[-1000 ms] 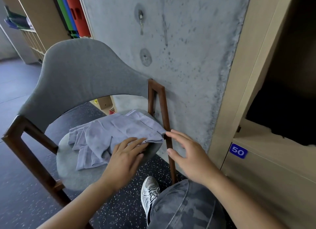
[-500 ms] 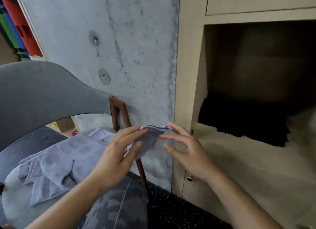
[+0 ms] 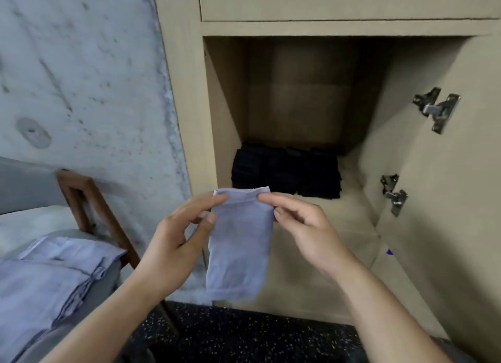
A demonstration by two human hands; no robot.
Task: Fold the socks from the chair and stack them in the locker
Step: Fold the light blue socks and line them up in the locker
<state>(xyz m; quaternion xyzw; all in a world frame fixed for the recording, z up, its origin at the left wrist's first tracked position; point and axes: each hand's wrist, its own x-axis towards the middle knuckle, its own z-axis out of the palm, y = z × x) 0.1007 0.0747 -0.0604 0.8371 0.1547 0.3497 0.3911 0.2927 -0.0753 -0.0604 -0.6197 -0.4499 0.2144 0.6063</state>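
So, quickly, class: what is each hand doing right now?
Left hand: pinches the pale sock at its top left corner.
Right hand: pinches the same sock at its top right corner.

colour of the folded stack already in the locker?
Black folded stack, head view.

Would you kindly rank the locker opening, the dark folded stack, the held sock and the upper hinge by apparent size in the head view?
1. locker opening
2. dark folded stack and held sock: similar, and the sock is nearer, so unranked
3. upper hinge
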